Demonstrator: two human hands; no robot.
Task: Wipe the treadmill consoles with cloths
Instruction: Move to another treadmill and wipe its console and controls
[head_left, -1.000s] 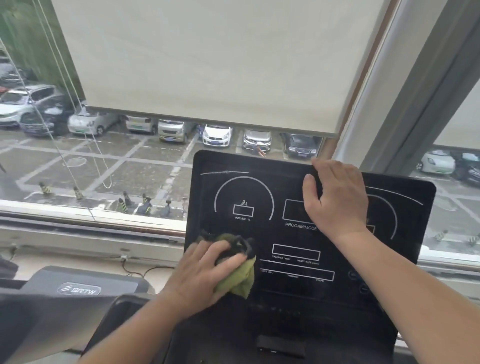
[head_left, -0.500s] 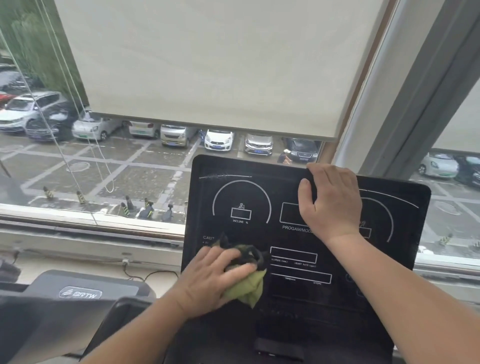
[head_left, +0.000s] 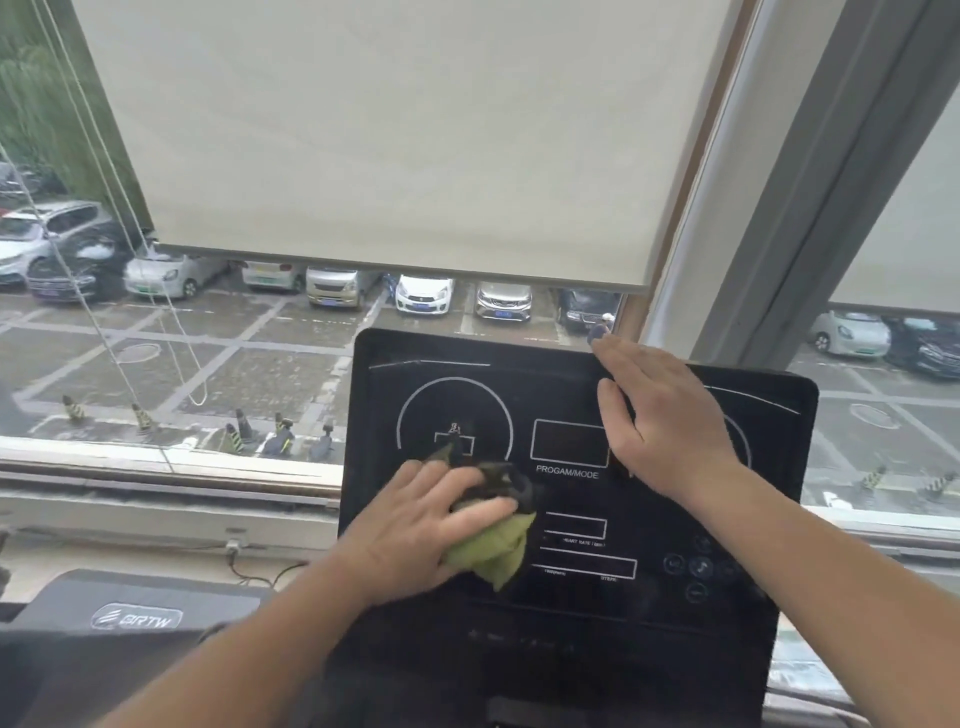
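I am gripping the bunched green cloth (head_left: 493, 551) between the thumb and fingers of my left hand (head_left: 415, 525), pressing it on the black console (head_left: 571, 613) at about 8 o'clock from the panel's centre. My right hand (head_left: 660, 421) is lying flat and released on the top edge at 1 o'clock, bracing the panel. I am judging that a hard sweep toward 4 o'clock could be pressing the round buttons (head_left: 696, 566) and changing a setting, and that the small wad could be leaving streaks or slipping from under my thumb.
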